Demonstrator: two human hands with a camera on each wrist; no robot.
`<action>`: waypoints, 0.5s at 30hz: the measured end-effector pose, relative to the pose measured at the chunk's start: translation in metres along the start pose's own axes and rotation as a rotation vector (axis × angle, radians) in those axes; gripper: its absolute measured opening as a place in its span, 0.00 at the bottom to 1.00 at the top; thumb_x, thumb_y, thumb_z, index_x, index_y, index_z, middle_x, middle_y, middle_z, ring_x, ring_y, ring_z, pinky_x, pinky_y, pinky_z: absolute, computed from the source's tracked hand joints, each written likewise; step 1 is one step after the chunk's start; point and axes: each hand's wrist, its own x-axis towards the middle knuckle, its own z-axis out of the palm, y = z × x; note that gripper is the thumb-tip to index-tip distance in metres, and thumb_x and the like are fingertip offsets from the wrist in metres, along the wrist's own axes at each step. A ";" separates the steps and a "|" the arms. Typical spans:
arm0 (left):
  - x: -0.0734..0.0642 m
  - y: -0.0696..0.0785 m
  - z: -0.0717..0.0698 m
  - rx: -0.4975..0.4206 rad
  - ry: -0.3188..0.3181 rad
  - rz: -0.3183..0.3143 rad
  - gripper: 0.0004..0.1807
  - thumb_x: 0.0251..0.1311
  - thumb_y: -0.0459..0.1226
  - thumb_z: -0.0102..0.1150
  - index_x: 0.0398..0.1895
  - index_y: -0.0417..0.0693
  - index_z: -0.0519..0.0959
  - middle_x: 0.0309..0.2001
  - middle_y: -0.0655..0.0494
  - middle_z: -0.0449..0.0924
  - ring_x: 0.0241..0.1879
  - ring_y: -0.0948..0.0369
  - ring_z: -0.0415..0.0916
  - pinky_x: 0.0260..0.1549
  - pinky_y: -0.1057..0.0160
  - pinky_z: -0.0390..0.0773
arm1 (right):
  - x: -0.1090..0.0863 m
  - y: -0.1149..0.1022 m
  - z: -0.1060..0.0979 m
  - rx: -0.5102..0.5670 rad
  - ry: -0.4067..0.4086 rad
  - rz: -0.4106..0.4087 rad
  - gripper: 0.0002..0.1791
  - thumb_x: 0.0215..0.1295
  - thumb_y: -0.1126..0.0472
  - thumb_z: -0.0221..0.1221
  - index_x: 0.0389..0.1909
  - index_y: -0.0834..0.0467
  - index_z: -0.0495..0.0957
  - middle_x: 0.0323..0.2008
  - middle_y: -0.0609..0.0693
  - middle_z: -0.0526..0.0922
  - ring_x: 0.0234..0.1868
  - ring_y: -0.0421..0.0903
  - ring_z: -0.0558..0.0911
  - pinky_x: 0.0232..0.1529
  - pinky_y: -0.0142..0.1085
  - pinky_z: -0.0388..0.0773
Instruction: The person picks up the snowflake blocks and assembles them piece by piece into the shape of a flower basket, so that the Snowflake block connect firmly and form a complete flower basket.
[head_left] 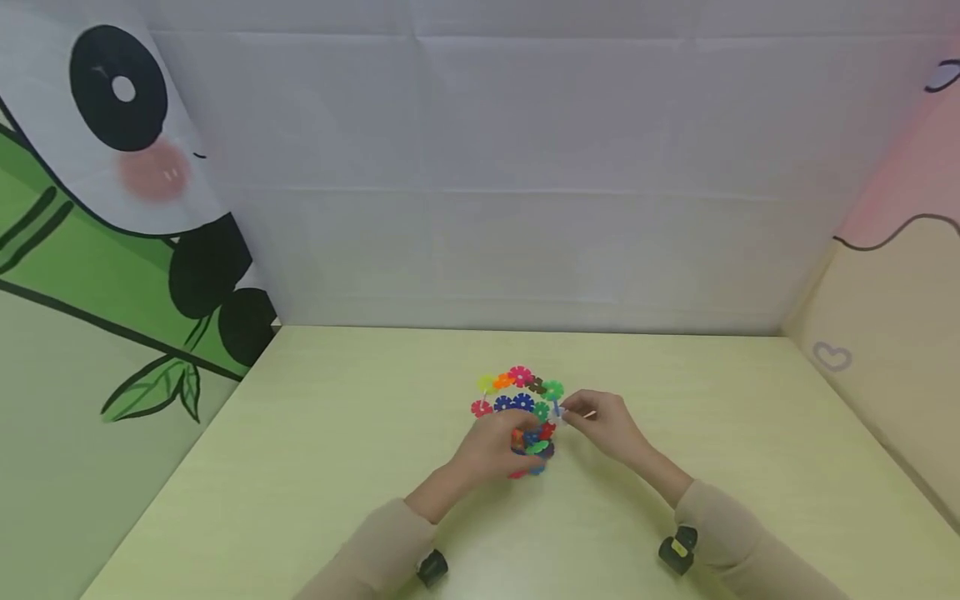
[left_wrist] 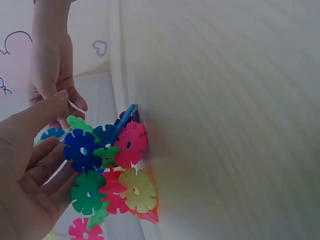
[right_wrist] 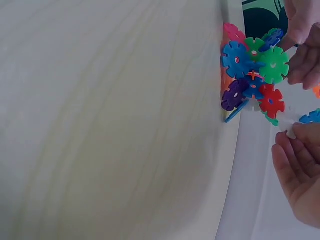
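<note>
A structure of interlocking snowflake discs (head_left: 522,402) in many colours stands on the table, with an arch of discs at its top. My left hand (head_left: 491,446) holds the near side of it, its fingers and thumb bent around the lower discs. In the left wrist view, my left hand (left_wrist: 30,175) lies beside blue and green discs (left_wrist: 87,192). A white snowflake disc (right_wrist: 287,122) at the structure's right side is pinched between thumb and fingers of my right hand (right_wrist: 305,170). From the head view my right hand (head_left: 607,425) is at the structure's right edge.
The pale wooden table (head_left: 337,417) extends around the structure. A white backdrop (head_left: 525,183) rises behind it, with cartoon-printed panels on the left (head_left: 112,292) and right (head_left: 885,317). Each sleeve bears a small black device near the wrist.
</note>
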 end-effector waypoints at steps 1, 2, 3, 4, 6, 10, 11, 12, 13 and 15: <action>0.002 0.001 0.001 0.035 -0.025 0.004 0.24 0.45 0.40 0.69 0.46 0.42 0.76 0.42 0.53 0.80 0.43 0.59 0.77 0.42 0.67 0.76 | 0.000 0.000 0.000 -0.001 0.002 -0.005 0.05 0.56 0.68 0.59 0.34 0.63 0.80 0.32 0.52 0.83 0.31 0.43 0.81 0.33 0.29 0.78; 0.004 0.001 0.002 0.067 -0.047 0.005 0.24 0.44 0.41 0.70 0.46 0.43 0.76 0.42 0.53 0.80 0.43 0.60 0.76 0.42 0.68 0.76 | 0.000 0.001 0.000 0.000 0.003 -0.007 0.05 0.56 0.68 0.59 0.34 0.63 0.80 0.31 0.52 0.83 0.31 0.43 0.81 0.32 0.29 0.78; 0.006 0.001 0.003 0.081 -0.062 0.002 0.24 0.44 0.40 0.70 0.46 0.43 0.76 0.42 0.54 0.80 0.43 0.60 0.76 0.42 0.69 0.76 | 0.000 0.001 0.000 0.002 0.005 -0.008 0.04 0.56 0.68 0.59 0.33 0.63 0.80 0.31 0.52 0.83 0.31 0.44 0.81 0.32 0.29 0.78; 0.008 0.000 0.004 0.096 -0.069 0.002 0.23 0.44 0.39 0.70 0.46 0.43 0.76 0.41 0.54 0.80 0.42 0.60 0.76 0.41 0.69 0.76 | 0.000 0.000 0.001 0.007 0.007 -0.009 0.04 0.56 0.68 0.59 0.33 0.63 0.80 0.31 0.52 0.83 0.31 0.44 0.81 0.32 0.29 0.78; 0.012 -0.003 0.005 0.106 -0.072 0.009 0.22 0.44 0.37 0.70 0.45 0.44 0.77 0.40 0.55 0.80 0.41 0.61 0.76 0.40 0.70 0.76 | 0.000 0.000 0.001 0.009 0.010 -0.007 0.04 0.56 0.68 0.60 0.33 0.63 0.80 0.30 0.52 0.83 0.31 0.44 0.81 0.32 0.29 0.78; 0.016 -0.013 0.007 0.067 -0.053 -0.020 0.19 0.46 0.31 0.66 0.44 0.44 0.77 0.40 0.56 0.81 0.40 0.61 0.76 0.39 0.70 0.76 | 0.000 -0.001 0.003 0.024 0.009 -0.002 0.04 0.56 0.69 0.59 0.33 0.63 0.78 0.30 0.52 0.83 0.31 0.44 0.81 0.32 0.29 0.78; 0.017 -0.015 0.007 0.062 -0.047 -0.031 0.19 0.46 0.30 0.65 0.44 0.44 0.78 0.40 0.56 0.81 0.40 0.61 0.76 0.39 0.69 0.76 | 0.001 -0.001 0.004 0.028 0.008 -0.002 0.04 0.57 0.69 0.59 0.33 0.63 0.78 0.30 0.52 0.82 0.30 0.44 0.81 0.32 0.29 0.78; 0.018 -0.017 0.008 0.054 -0.040 -0.044 0.19 0.46 0.29 0.64 0.45 0.44 0.78 0.40 0.56 0.81 0.40 0.61 0.76 0.39 0.69 0.76 | 0.001 -0.001 0.005 0.034 0.007 -0.001 0.04 0.57 0.69 0.58 0.34 0.63 0.77 0.30 0.53 0.82 0.30 0.44 0.81 0.31 0.29 0.78; 0.019 -0.018 0.009 0.057 -0.034 -0.056 0.18 0.46 0.29 0.63 0.45 0.44 0.78 0.40 0.56 0.81 0.40 0.60 0.76 0.39 0.68 0.76 | 0.001 -0.001 0.006 0.040 0.009 0.000 0.03 0.58 0.69 0.58 0.34 0.63 0.77 0.29 0.54 0.82 0.29 0.44 0.81 0.31 0.29 0.78; 0.022 -0.019 0.010 0.078 -0.014 -0.059 0.18 0.46 0.30 0.63 0.44 0.44 0.79 0.39 0.55 0.81 0.39 0.60 0.76 0.39 0.67 0.76 | 0.002 -0.001 0.008 0.055 0.015 0.007 0.03 0.59 0.69 0.57 0.34 0.63 0.75 0.29 0.55 0.81 0.28 0.45 0.81 0.30 0.30 0.77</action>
